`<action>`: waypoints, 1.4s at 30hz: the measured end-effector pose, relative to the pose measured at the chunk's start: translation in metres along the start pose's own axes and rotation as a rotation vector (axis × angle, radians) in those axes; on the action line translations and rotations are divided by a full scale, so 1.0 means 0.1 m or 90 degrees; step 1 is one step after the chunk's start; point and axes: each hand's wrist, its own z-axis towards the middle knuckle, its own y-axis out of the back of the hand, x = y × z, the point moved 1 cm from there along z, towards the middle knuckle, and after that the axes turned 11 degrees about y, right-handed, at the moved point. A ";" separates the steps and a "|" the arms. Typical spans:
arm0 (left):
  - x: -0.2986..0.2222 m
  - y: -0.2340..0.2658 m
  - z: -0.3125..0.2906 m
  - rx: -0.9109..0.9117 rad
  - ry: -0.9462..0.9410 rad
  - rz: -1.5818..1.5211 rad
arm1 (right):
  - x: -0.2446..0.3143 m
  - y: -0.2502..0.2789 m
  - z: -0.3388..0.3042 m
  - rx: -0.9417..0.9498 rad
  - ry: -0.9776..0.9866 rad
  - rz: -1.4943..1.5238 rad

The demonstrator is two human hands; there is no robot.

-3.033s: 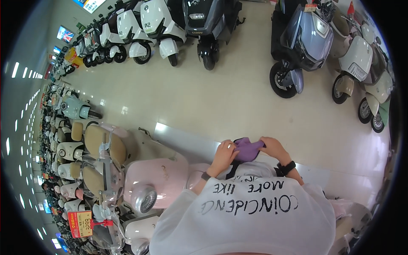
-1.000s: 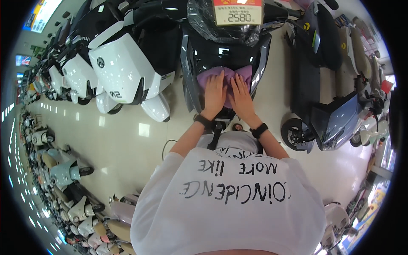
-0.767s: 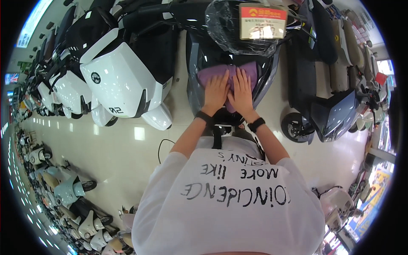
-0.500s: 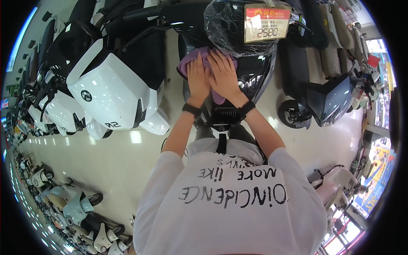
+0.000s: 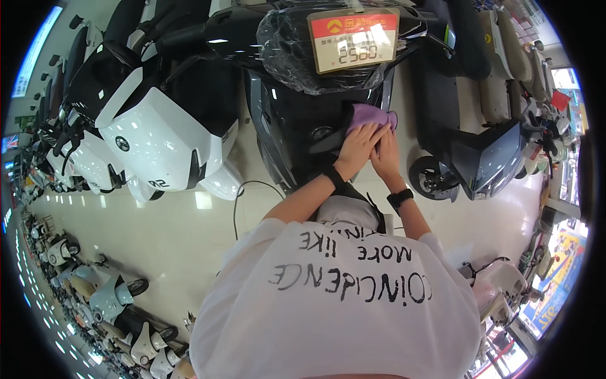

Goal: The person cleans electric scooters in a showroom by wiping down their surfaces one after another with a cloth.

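A purple cloth (image 5: 365,115) lies on the front panel of a black scooter (image 5: 297,120) right before me. My left hand (image 5: 357,147) presses flat on the cloth's lower edge. My right hand (image 5: 385,151) rests beside it, fingers on the same cloth. Both wrists wear dark bands. A price card (image 5: 353,39) wrapped in clear plastic hangs above the cloth on the scooter's handlebar area.
A white scooter (image 5: 164,136) stands to the left, a dark grey scooter (image 5: 473,151) to the right. More scooters line the far left rim (image 5: 63,246). A black cable (image 5: 243,196) trails over the glossy cream floor (image 5: 158,234).
Both hands slid the purple cloth from the left side of the black scooter's front panel toward its right side. Three seconds ago I stood elsewhere holding the cloth over a pink scooter.
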 end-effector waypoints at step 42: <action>0.93 0.07 -1.06 0.082 0.264 -0.114 | 1.09 -0.30 0.57 0.211 0.253 -0.237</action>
